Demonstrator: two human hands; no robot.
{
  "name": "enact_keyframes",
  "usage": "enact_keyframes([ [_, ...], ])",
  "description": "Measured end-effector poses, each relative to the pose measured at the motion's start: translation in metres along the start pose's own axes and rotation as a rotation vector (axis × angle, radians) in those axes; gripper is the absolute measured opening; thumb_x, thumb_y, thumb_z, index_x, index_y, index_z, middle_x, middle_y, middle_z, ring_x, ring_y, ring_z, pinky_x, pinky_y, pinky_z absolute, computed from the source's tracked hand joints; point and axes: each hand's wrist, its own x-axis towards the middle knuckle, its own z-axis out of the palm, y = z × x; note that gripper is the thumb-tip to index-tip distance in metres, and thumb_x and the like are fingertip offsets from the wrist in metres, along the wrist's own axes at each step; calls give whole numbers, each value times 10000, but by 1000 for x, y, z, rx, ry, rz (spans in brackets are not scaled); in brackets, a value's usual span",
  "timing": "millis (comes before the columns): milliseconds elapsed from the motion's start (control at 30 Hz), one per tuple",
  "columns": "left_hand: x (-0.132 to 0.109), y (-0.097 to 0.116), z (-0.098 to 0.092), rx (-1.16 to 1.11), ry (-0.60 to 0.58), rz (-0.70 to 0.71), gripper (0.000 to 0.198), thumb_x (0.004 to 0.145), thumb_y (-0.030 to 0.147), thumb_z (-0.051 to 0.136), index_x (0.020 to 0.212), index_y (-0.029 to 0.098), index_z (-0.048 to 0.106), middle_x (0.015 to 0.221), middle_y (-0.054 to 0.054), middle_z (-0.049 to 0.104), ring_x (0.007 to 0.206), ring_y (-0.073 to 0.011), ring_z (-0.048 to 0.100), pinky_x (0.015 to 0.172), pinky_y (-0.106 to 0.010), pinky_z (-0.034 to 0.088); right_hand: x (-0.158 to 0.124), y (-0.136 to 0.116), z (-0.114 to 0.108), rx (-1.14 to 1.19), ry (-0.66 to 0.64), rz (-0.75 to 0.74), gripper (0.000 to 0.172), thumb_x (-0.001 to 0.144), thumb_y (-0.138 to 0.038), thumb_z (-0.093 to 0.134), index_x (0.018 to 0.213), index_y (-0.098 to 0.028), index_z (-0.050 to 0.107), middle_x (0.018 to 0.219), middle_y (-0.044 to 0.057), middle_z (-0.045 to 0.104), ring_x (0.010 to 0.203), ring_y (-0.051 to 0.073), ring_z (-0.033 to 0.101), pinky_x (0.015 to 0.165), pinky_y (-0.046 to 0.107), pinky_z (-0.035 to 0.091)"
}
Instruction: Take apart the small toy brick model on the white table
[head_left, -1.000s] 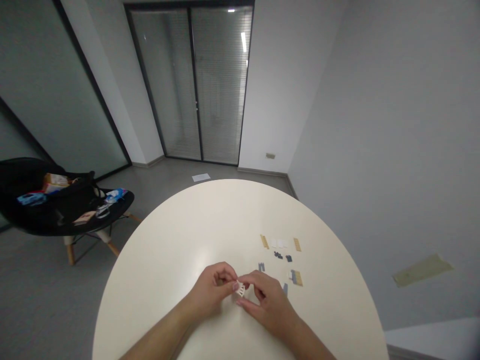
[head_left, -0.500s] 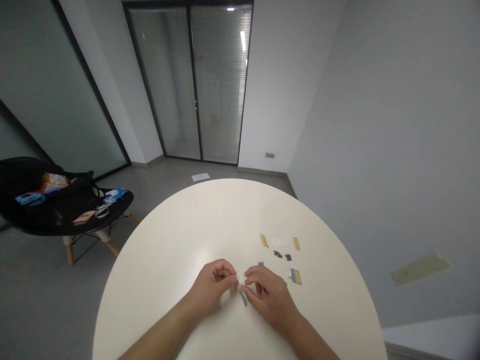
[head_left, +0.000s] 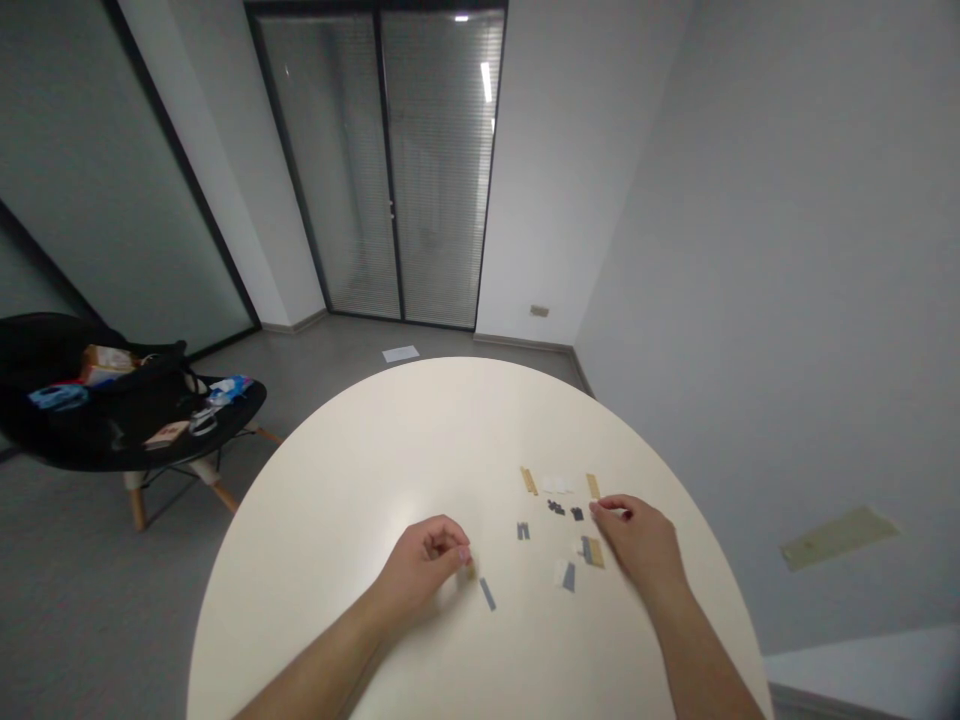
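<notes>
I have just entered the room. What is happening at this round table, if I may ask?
A person is handling small pieces at the table. The left hand pinches a small piece, mostly hidden by the fingers. The right hand has its fingertips by a tan strip; whether they grip anything is unclear. A grey strip lies close to the left hand, and dark pieces lie loose between the hands.

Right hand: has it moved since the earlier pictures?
Yes: judged against the round table, the right hand has moved rightward and somewhat toward the far side.
</notes>
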Motion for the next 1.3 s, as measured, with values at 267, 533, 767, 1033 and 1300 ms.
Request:
enact_keyframes([
  [267, -3, 5, 0, 118, 18, 14, 123, 788, 272, 680, 771, 153, 652, 667, -24, 647, 628, -142, 550, 615, -258, 393, 1, 8, 13, -90, -79, -21, 271, 767, -423, 563, 789, -205, 722, 868, 72, 741, 805, 237, 663, 716, 324, 449],
  [533, -5, 7, -5, 552, 30, 209, 128, 827, 219, 598, 856, 202, 721, 858, -60, 692, 832, -208, 609, 777, -310, 442, 0, 7, 12, -98, -65, -55, 271, 777, -415, 555, 755, -203, 724, 871, 84, 740, 801, 242, 660, 713, 334, 450],
  [767, -8, 18, 0, 780, -121, 249, 246, 714, 245, 773, 959, 258, 754, 1012, -60, 688, 975, -262, 568, 893, -373, 390, -7, -6, 6, 16, 142, -120, 357, 818, -476, 506, 825, -181, 706, 862, 82, 713, 672, 205, 595, 684, 340, 445],
  [1033, -6, 17, 5, 826, -118, 269, 60, 757, 194, 727, 800, 235, 735, 953, -42, 679, 941, -234, 556, 858, -353, 372, -13, -22, 3, 116, 226, -206, 309, 832, -449, 531, 799, -185, 690, 808, 65, 693, 642, 183, 567, 652, 322, 441],
  [1300, -7, 12, 5, 737, -125, 254, 149, 762, 103, 597, 806, 207, 693, 782, -30, 673, 847, -199, 563, 791, -311, 397, -27, -40, 3, 184, 222, -339, 277, 885, -413, 536, 805, -190, 680, 814, 53, 683, 675, 175, 577, 656, 309, 457],
])
